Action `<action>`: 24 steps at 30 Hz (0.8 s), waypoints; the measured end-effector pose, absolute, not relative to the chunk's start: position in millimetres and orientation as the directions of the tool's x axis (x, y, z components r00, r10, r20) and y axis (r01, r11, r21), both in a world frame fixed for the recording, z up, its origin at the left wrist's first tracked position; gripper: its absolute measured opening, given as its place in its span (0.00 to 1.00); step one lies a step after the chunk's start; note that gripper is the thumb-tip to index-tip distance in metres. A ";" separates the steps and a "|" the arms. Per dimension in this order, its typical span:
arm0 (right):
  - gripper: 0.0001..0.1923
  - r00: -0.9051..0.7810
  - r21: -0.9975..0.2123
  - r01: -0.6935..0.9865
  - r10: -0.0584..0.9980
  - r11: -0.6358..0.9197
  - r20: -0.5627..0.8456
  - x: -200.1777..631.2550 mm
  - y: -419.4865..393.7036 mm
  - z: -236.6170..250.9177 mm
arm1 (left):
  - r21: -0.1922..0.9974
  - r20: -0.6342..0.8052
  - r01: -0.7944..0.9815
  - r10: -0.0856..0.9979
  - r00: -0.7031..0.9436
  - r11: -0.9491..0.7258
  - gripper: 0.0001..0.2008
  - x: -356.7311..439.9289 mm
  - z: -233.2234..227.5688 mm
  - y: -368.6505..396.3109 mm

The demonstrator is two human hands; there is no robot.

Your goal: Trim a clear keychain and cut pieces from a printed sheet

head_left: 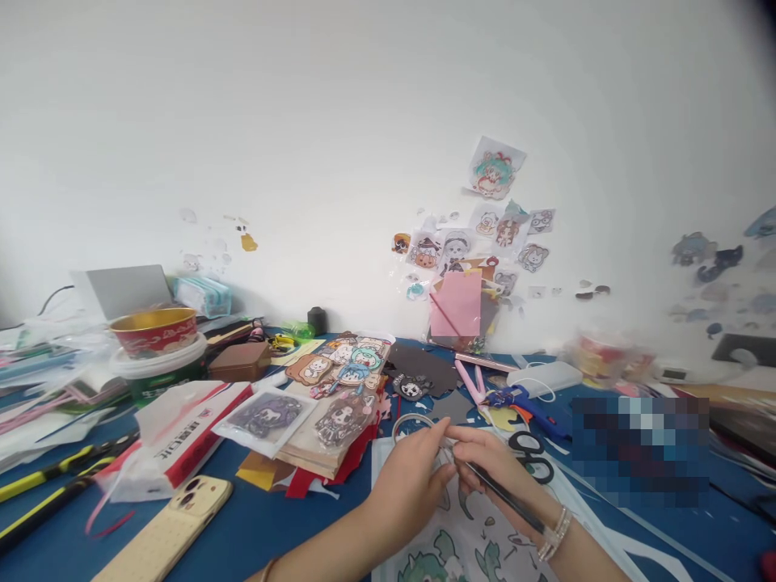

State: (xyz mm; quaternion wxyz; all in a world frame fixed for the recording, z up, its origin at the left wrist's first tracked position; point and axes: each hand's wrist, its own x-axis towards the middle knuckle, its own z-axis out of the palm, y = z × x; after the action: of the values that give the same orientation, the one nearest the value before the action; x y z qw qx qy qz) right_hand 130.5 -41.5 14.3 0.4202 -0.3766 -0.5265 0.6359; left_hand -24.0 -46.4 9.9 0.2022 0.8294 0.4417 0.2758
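Here the right hand [494, 469] is closed around a thin dark pen [506, 499], whose shaft runs back along the wrist toward a pale bracelet [554, 533]. The left hand [412, 477] meets it fingertip to fingertip, thumb and fingers pinched narrow on something small at the pen's tip; what that piece is cannot be told. Both hands sit over a printed sheet [466, 541] of green and white cartoon figures lying on the blue table [272, 525]. Just beyond the fingertips lies a clear tape ring [411, 423], and to the right, touching the sheet's edge, black scissors [530, 454]. Farther left, a stack of character cutouts [339, 396] rests near a white and red packet [175, 436], with a cream phone [173, 525] face down nearer the viewer. At the back, a pink sheet [456, 303] leans against the wall among stickers [494, 170].
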 end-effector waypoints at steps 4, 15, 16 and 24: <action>0.19 -0.342 -0.979 -0.197 0.940 -0.057 0.014 120.2 -49.3 19.4 | 0.594 0.338 0.600 0.843 0.418 -0.536 0.24 -21.8 9.8 -48.5; 0.23 -0.324 -0.970 -0.230 0.946 -0.081 -0.002 123.7 -51.3 21.7 | 0.655 0.472 0.529 0.839 0.271 -0.539 0.13 -28.5 19.1 -48.1; 0.23 -0.343 -0.967 -0.241 0.939 -0.084 0.004 125.2 -50.4 21.9 | 0.684 0.445 0.523 0.859 0.253 -0.508 0.13 -29.5 18.7 -46.6; 0.17 -0.264 -0.995 -0.036 0.959 0.097 0.103 124.1 -47.6 15.7 | 0.449 0.418 0.698 0.821 0.388 -0.558 0.09 -26.5 17.4 -41.2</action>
State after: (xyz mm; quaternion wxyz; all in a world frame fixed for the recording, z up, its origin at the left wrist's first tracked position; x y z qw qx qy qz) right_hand 124.1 -47.6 15.7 0.4589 -0.3967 -0.5814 0.5422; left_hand -26.5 -41.2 17.4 0.1002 0.8270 0.4592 0.3085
